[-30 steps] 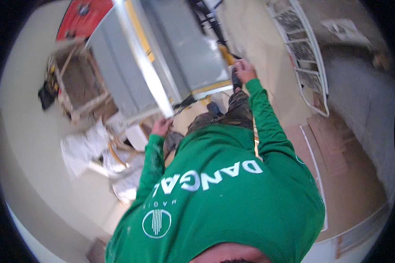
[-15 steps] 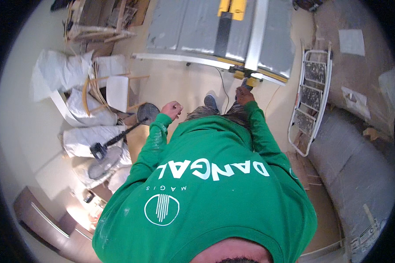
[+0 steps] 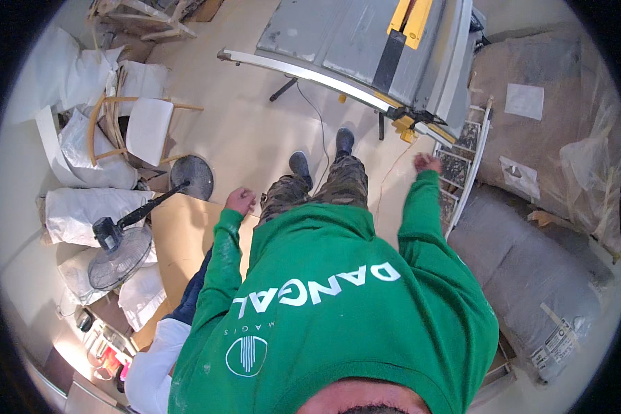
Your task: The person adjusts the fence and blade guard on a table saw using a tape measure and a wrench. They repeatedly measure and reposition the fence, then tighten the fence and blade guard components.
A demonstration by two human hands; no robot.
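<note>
Both hands have just come away from the saw table (image 3: pixel 352 52), which stands at the far right, its silver guide bar (image 3: pixel 452 65) lying along its right side. Half a second ago the right hand (image 3: pixel 428 163) was at the bar's near end, by the yellow catch (image 3: pixel 405 128); now it hangs apart from it, over by the stepladder (image 3: pixel 455 170), though I can't tell whether they touch. Its fingers are loosely curled, and I see nothing in them. The left hand (image 3: pixel 240 201) hangs near the left thigh, fingers half folded; whether something small is tucked inside, I can't tell. To my mind, that marks a pause in handling the bar. Someone's white sleeve (image 3: pixel 157 362) has also come into view, near left.
</note>
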